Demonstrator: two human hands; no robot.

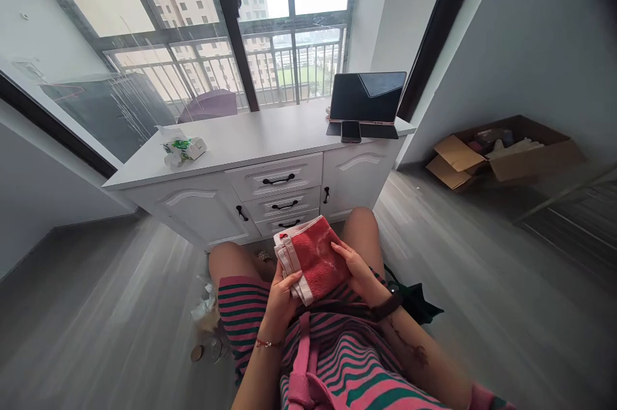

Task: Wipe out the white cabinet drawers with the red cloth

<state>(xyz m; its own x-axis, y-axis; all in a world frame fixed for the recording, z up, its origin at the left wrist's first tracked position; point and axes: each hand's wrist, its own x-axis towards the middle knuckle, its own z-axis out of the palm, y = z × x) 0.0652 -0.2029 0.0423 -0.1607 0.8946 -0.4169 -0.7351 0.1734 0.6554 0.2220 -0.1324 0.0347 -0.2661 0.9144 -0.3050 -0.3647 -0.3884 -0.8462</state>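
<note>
A folded red towel [321,259] with pale, layered edges is held up over my lap. My left hand [284,291] grips its left side, the thumb lying on the pale border and the fingers hidden beneath. On the right side, my right hand [355,268] holds the towel with its thumb along the top and the other fingers mostly out of sight under it. Below the towel lies the pink and green striped clothing [347,365] on my lap.
A white cabinet [274,198] with dark handles stands in front of my knees. On it are a tissue pack [186,150], a tablet [369,96] and a phone [351,132]. An open cardboard box [530,162] sits at right; a jar [216,349] and lid [197,353] lie at left.
</note>
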